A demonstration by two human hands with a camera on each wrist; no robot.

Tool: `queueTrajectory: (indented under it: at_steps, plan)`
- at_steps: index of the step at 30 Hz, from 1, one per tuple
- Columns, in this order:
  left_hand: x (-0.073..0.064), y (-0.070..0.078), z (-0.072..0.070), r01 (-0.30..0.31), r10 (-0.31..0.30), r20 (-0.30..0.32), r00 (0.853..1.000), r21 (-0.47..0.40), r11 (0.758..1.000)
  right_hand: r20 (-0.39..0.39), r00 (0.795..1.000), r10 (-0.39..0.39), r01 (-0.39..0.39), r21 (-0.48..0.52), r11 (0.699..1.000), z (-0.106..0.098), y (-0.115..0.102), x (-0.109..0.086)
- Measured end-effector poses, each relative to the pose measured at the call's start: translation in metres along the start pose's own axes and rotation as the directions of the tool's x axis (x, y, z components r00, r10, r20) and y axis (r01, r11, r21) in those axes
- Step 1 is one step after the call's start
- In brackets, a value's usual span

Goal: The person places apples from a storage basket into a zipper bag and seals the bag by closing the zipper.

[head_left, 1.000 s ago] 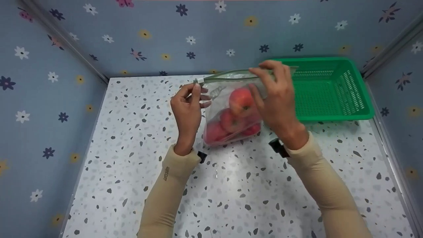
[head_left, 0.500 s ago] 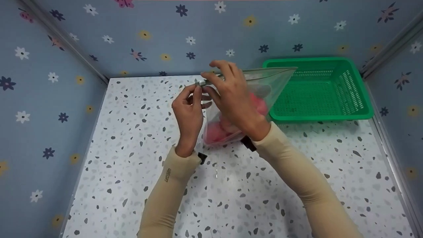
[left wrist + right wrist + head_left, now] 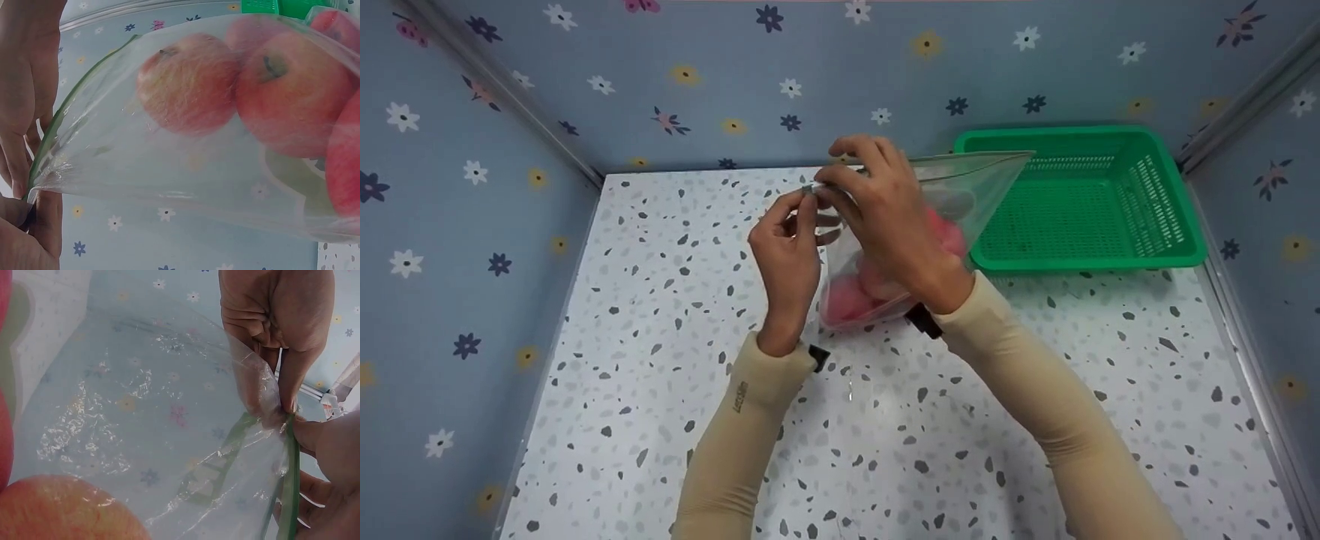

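Observation:
A clear zip bag [image 3: 988, 187] with a green closure holds several red apples [image 3: 188, 84] and sags down to the table. My left hand [image 3: 787, 251] pinches its upper left corner between thumb and index finger. Right beside it, my right hand [image 3: 889, 217] pinches the zip edge with thumb and index finger, the other fingers raised. Those fingertips largely cover the white slider. In the right wrist view both hands meet at the green zip strip [image 3: 289, 478]. From the head, the right hand and wrist hide part of the apples.
A green plastic basket [image 3: 1174, 217] stands at the back right, and the bag's right corner overlaps it in the head view. The speckled table [image 3: 660, 315] is bounded by flowered walls [image 3: 622, 45] at the back and sides.
My right hand has travelled left along the zip edge to meet the left hand at the corner; its fingertips have since closed over the slider. The left hand has stayed at the corner.

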State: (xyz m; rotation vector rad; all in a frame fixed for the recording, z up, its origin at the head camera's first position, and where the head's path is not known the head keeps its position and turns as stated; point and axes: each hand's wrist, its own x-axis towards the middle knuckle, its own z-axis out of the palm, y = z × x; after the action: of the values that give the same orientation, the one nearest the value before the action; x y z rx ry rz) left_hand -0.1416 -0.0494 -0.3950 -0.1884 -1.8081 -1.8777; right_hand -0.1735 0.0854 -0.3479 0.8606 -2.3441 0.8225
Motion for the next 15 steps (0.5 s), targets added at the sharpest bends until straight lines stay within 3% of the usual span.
queueTrajectory:
  at_steps: [15]
  plan:
    - [-0.0035,0.0021,-0.0005,-0.016,0.016,0.014,1.000,0.029,0.999,-0.072,0.996,-0.056,0.055,-0.012,0.998,-0.0061,0.0098,-0.0060]
